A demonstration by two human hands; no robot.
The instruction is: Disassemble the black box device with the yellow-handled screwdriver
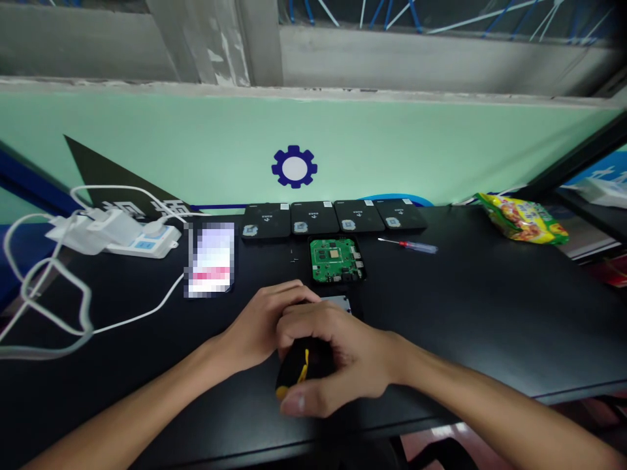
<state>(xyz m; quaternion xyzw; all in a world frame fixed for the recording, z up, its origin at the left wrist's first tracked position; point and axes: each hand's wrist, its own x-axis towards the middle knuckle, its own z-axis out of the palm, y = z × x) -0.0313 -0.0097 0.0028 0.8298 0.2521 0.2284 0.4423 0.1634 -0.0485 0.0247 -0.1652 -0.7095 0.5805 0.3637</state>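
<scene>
My right hand [337,352] is wrapped round a thick black and yellow power screwdriver [296,375], its rear end toward me and its tip hidden. Against it, farther left, my left hand [269,316] is closed with curled fingers; what they grip is hidden. Just past both hands shows the corner of a flat silver metal plate [337,302], mostly covered by them. Beyond that plate lies an open black case with a green circuit board [336,259] facing up. Tiny screws [294,256] are scattered left of the board.
Several black square boxes [313,217] stand in a row along the wall. A small screwdriver [409,245] lies right of the board, a snack bag [524,219] farther right. At left are a blurred-out phone [211,260], a power strip [147,241] and looping white cables [137,320].
</scene>
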